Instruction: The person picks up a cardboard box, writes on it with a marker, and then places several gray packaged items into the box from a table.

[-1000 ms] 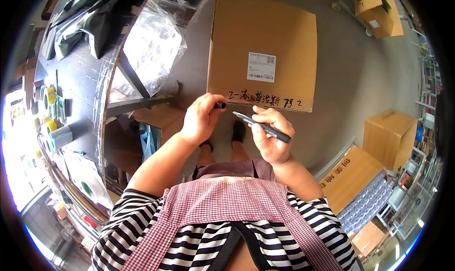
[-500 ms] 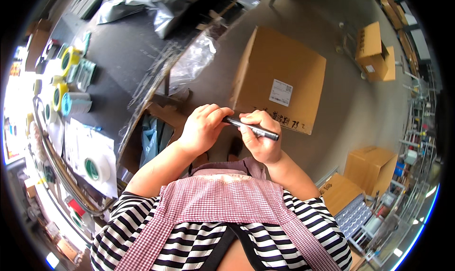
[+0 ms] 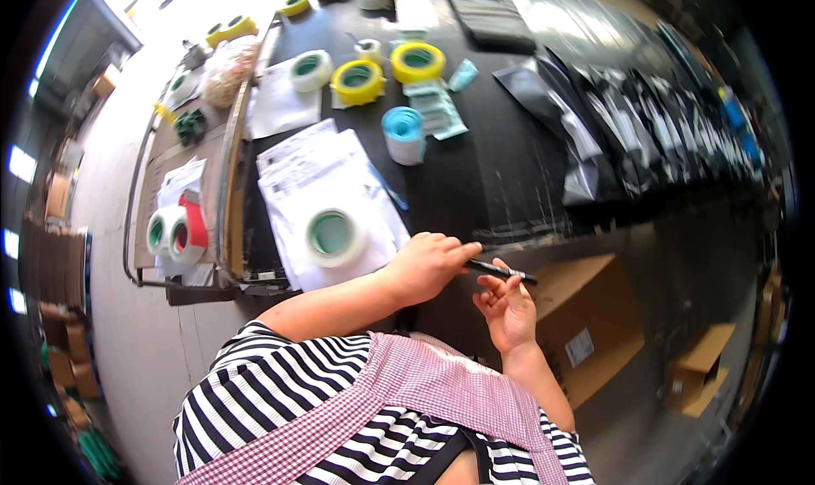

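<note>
A black marker pen (image 3: 508,273) lies slantwise between my two hands in front of the table edge. My left hand (image 3: 431,269) pinches its left end, fingers closed and the back of the hand up. Lower and to the right, my right hand (image 3: 512,311) has the marker between thumb and index finger, its other fingers loosely curled. Behind and right of that hand a large brown carton (image 3: 594,324) stands on the floor, a white label on its side. Left of my left hand, a white tape roll (image 3: 333,237) rests on a stack of printed papers (image 3: 293,175).
On the dark table (image 3: 501,179) are yellow tape rolls (image 3: 357,81), a blue roll (image 3: 403,134) and a row of black and silver plastic bags (image 3: 645,128). A metal-railed cart (image 3: 225,205) adjoins it on the left. An open carton (image 3: 700,370) sits at the right.
My view has turned left, from the floor and large carton toward the table. Both hands stay at the marker; my right hand's grip has loosened, with its fingers spread more.
</note>
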Demonstrator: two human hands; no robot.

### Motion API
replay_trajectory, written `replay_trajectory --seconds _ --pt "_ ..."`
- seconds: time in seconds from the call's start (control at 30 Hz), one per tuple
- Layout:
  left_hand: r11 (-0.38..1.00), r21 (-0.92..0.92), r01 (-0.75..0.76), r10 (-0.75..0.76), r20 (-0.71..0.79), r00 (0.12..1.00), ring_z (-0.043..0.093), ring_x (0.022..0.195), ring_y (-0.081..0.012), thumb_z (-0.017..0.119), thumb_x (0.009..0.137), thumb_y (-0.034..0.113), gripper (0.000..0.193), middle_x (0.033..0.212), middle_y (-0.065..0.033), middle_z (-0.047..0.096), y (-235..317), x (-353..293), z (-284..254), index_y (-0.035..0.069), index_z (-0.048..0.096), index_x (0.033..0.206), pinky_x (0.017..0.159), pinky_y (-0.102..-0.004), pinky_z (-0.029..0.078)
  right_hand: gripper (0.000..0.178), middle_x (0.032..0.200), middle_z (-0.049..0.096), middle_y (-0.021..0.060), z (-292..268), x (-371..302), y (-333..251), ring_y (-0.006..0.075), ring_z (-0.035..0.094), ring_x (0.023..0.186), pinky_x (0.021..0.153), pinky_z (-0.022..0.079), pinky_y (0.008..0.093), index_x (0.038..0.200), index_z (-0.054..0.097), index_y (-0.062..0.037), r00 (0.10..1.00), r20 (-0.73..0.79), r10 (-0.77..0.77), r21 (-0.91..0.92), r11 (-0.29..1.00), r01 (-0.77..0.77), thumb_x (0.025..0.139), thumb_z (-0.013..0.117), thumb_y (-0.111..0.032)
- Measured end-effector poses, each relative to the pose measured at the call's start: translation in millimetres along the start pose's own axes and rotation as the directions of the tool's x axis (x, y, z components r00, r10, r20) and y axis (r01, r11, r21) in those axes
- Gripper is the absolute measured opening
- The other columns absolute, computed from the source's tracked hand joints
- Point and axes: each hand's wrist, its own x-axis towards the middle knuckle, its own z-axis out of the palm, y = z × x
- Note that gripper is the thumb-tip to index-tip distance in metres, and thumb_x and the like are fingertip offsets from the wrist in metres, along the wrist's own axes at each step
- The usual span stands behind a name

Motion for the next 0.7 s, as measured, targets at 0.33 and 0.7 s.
replay_trajectory --seconds 0.33,0.7 --pt "0.695 -0.014 0.719 -0.584 -0.595 0.552 0.068 0.094 -0.0397 0.065 0.091 0.024 0.024 0.097 -0.0170 0.073 -226 1 -138 0.011 0.067 0.111 0.082 -0.0482 0.052 0.035 0.103 0.070 0.0125 -5 3 15 0.0143 0.066 0.081 0.080 0.057 0.0313 0.134 0.049 -0.0018 0.986 -0.146 0.080 -0.341 0.931 -0.126 0.103 0.056 -0.016" --pt "0.459 0.018 0.888 -0.843 -0.306 0.442 0.060 0.122 -0.0372 0.075 0.088 0.030 0.100 0.132 -0.0225 0.062 -321 63 -112 0.017 0.009 0.161 0.102 -0.0444 0.047 0.037 0.104 0.070 0.0132 -42 -44 20 0.0128 0.066 0.081 0.081 0.057 0.0303 0.135 0.048 0.0009 0.958 -0.288 0.001 -0.338 0.935 -0.102 0.102 0.057 -0.013"
